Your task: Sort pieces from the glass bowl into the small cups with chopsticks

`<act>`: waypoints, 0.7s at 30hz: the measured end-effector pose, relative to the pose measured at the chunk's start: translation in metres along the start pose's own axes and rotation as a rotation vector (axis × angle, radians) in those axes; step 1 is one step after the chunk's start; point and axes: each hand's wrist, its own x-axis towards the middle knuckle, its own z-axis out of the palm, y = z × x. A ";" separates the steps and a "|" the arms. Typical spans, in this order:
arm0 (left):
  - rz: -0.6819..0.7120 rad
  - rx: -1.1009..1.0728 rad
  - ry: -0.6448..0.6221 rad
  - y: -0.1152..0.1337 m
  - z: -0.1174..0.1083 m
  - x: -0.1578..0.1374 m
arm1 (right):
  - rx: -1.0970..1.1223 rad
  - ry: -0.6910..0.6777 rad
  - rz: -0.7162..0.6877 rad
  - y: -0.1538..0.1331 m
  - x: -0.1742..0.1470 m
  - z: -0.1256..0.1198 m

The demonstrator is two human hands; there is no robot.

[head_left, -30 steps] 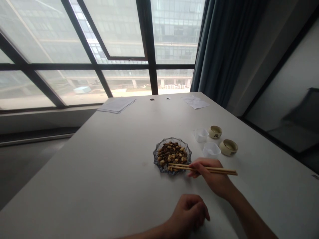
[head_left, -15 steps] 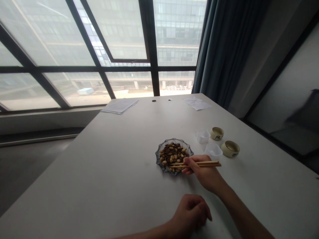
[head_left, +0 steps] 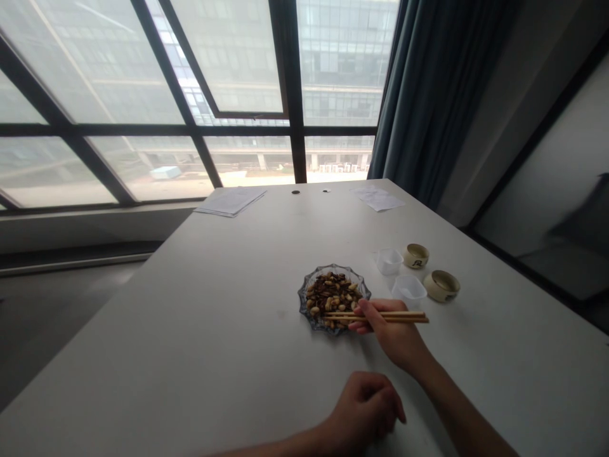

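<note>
My right hand (head_left: 394, 330) is closed round a pair of wooden chopsticks (head_left: 402, 317). Their tips reach left among the mixed nuts and seeds (head_left: 333, 293) heaped in a scalloped glass dish (head_left: 304, 308). Whether anything is pinched between the tips I cannot make out. My left hand (head_left: 364, 406) rests on the white table nearer to me, its fingers loosely curled in, with nothing seen in them. Beyond my right hand stand two clear plastic tubs, a near one (head_left: 409, 289) and a far one (head_left: 389, 261).
Two cream ceramic cups, one near (head_left: 442, 287) and one far (head_left: 416, 256), stand right of the tubs. Paper sheets (head_left: 231, 200) lie at the table's far left corner, another sheet (head_left: 379, 199) at the far right. Windows and a dark curtain (head_left: 413, 95) stand behind the table (head_left: 214, 317).
My right hand and the chopsticks have shifted slightly right, the tips staying among the nuts. My left hand keeps its place; the whole view has shifted a little.
</note>
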 end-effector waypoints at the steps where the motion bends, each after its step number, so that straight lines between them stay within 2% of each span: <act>1: 0.000 -0.002 0.001 0.000 0.000 0.000 | -0.002 -0.003 -0.004 0.000 -0.001 -0.001; 21: 0.010 -0.003 0.004 -0.009 -0.002 0.001 | 0.103 0.049 0.022 0.006 0.000 0.005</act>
